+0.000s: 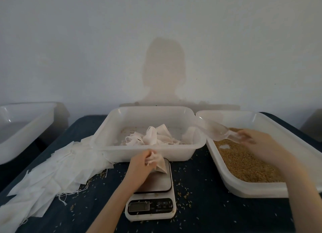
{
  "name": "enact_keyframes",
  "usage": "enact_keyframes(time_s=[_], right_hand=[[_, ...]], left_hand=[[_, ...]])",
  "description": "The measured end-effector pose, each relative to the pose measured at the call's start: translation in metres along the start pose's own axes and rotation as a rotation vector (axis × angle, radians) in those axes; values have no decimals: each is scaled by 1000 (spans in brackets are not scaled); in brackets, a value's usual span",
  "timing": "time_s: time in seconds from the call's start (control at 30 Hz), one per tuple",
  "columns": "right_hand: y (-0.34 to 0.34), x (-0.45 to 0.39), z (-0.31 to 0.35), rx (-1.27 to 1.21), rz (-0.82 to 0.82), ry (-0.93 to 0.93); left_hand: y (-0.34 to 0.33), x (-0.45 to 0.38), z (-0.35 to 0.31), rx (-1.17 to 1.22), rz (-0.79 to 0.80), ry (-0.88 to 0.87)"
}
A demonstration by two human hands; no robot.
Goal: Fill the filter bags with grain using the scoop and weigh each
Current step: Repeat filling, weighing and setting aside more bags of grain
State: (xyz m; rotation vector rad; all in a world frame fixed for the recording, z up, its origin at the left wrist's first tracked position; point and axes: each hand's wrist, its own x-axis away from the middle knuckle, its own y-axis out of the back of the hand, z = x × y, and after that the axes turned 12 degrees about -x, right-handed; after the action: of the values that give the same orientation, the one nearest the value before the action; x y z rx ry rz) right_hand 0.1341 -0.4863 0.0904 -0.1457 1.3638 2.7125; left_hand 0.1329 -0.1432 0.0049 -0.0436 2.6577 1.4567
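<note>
Scale [150,194] sits nearest, w/ a filled filter bag [159,166] on its platform. Left hand [141,164] fingers pinch the bag's gathered neck. Right hand [250,138] fingers grip the clear scoop [217,129] over the grain tray [244,163], well right of the bag. Risk: fingers bearing on the bag skew the reading, or the neck slips and more grain spills onto the surface [209,206].

Dark table [217,206] bears tubs [153,150], scale [150,210], bags [52,171].
</note>
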Motion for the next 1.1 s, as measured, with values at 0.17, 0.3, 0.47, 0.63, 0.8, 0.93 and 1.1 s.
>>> enact_keyframes(time_s=[0.17,0.3,0.47,0.63,0.8,0.93,1.1], right_hand=[[-2,-6,-32,172,58,-190],[-13,-8,-41,325,186,-304],[-30,-7,-41,450,314,-322],[-36,-12,-33,499,359,-311],[-46,-5,-4,496,68,-168],[-73,10,54,116,-62,180],[-147,32,87,-56,203,328]], left_hand=[[-2,6,21,-352,-29,-51],[1,18,36,-32,-59,-97],[4,28,57,263,-42,-20],[3,37,73,428,-64,-2],[2,41,81,597,-159,72],[0,42,80,625,-250,127],[-6,44,86,553,-345,195]])
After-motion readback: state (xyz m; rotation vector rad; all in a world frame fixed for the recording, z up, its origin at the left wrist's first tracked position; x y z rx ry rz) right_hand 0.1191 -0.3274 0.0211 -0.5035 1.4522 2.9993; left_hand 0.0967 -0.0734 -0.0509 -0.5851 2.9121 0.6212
